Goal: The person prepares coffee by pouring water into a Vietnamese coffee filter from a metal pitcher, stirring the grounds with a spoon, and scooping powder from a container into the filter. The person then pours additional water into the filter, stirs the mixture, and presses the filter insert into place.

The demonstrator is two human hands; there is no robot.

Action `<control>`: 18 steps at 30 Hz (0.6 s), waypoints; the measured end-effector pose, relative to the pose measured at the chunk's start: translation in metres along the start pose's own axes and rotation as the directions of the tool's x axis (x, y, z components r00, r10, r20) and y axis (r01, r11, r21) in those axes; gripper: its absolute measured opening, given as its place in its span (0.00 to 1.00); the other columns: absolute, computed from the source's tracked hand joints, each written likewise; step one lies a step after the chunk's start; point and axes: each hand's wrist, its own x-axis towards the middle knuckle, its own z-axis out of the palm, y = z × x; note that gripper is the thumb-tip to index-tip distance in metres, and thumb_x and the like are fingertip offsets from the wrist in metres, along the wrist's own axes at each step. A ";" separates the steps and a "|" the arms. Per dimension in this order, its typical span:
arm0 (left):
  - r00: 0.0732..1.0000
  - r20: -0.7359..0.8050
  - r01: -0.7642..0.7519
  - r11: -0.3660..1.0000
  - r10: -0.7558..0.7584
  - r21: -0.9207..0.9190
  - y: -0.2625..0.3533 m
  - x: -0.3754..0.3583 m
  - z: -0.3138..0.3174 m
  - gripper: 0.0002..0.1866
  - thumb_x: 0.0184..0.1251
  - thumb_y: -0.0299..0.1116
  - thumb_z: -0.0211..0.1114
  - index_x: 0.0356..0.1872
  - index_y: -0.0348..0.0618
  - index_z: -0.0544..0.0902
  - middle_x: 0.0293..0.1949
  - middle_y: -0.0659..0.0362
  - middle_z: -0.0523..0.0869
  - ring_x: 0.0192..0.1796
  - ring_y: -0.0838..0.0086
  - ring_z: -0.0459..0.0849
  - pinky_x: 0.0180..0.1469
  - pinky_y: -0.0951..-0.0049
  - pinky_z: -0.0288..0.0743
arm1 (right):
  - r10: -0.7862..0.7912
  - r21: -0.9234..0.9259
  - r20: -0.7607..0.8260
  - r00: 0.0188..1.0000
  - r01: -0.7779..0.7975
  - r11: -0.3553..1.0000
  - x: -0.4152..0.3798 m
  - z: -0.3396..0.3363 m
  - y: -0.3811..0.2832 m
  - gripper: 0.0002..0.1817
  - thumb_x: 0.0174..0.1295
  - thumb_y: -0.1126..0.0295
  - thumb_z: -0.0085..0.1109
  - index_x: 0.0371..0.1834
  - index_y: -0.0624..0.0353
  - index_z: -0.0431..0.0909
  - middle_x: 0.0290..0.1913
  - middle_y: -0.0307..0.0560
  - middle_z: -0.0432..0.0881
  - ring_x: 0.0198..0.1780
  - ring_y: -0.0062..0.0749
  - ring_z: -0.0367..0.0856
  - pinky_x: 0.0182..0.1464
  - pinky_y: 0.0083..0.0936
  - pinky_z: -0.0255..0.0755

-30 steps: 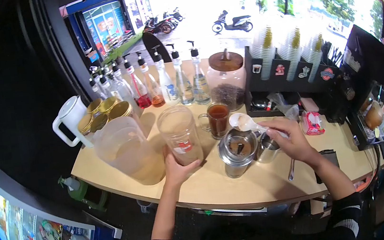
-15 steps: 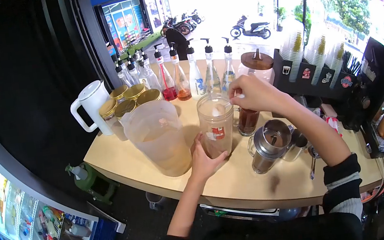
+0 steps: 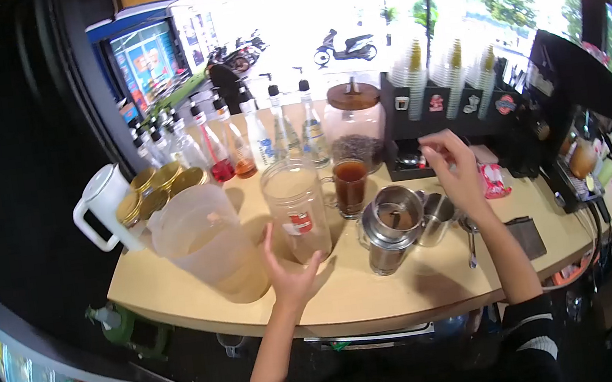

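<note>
A clear plastic jar [image 3: 298, 211] with a red and white label stands on the counter. My left hand [image 3: 292, 280] is at its base, thumb and fingers spread around the lower front and left side. Farther right, my right hand [image 3: 458, 172] hangs over the counter by a black cup holder, fingers bent and apart, with nothing visible in them. Beneath its fingertips is a small dark tray [image 3: 412, 172] holding a shiny utensil. Between the hands are a glass mug of brown drink [image 3: 352, 189] and a metal drip filter [image 3: 394, 214] set on a glass mug.
Left of the jar stands a large translucent pitcher [image 3: 205, 241]; beyond it are gold-lidded jars [image 3: 186, 181] and a white jug [image 3: 105, 204]. Pump bottles [image 3: 261, 139] line the back, near a wooden-lidded jar [image 3: 355, 120]. A spoon [image 3: 471, 243] lies right of the filter.
My right hand has moved right, from the jar's mouth, where it held a spoon-like utensil, to beside the cup holder. My left hand stays by the jar. The view has turned right.
</note>
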 end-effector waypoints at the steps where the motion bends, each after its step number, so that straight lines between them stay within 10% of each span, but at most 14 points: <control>1: 0.993 -0.080 -0.081 0.996 0.083 0.022 0.000 -0.004 -0.001 0.43 0.43 0.31 0.77 0.63 0.38 0.65 0.60 0.46 0.68 0.64 0.56 0.67 0.66 0.57 0.60 | 0.044 -0.004 -0.098 0.994 -0.045 0.999 -0.022 -0.003 0.027 0.07 0.63 0.71 0.57 0.41 0.62 0.78 0.30 0.42 0.73 0.29 0.25 0.70 0.33 0.24 0.64; 4: 0.911 -0.066 -0.408 0.913 0.407 -0.010 -0.003 -0.015 0.003 0.32 0.46 0.31 0.74 0.54 0.37 0.71 0.53 0.47 0.72 0.58 0.58 0.70 0.65 0.58 0.62 | 0.099 -0.144 -0.162 0.982 -0.122 0.982 -0.086 -0.010 0.094 0.09 0.66 0.69 0.54 0.43 0.62 0.78 0.32 0.40 0.74 0.32 0.22 0.70 0.36 0.20 0.64; 9: 0.872 0.071 -0.455 0.854 0.485 -0.252 0.064 0.023 0.042 0.28 0.46 0.30 0.74 0.52 0.38 0.75 0.49 0.49 0.76 0.52 0.60 0.77 0.56 0.63 0.71 | 0.377 0.067 -0.141 0.915 -0.371 0.926 -0.143 0.006 0.128 0.10 0.68 0.69 0.51 0.45 0.63 0.77 0.36 0.42 0.77 0.37 0.24 0.74 0.40 0.20 0.67; 15: 0.898 0.377 0.004 0.854 0.226 -0.521 0.092 0.054 0.075 0.42 0.40 0.36 0.80 0.61 0.38 0.71 0.51 0.51 0.80 0.57 0.64 0.78 0.61 0.65 0.70 | 0.452 0.374 -0.147 0.880 -0.373 0.849 -0.147 0.005 0.122 0.08 0.70 0.70 0.50 0.44 0.64 0.74 0.35 0.41 0.77 0.40 0.21 0.76 0.43 0.20 0.71; 18: 0.763 0.637 0.221 0.882 0.109 -0.415 0.085 0.055 0.075 0.47 0.35 0.32 0.83 0.63 0.36 0.68 0.56 0.55 0.78 0.58 0.72 0.77 0.63 0.69 0.69 | 0.479 0.403 -0.085 0.874 -0.410 0.818 -0.150 0.004 0.132 0.07 0.69 0.70 0.51 0.39 0.64 0.71 0.33 0.39 0.76 0.37 0.19 0.74 0.41 0.19 0.69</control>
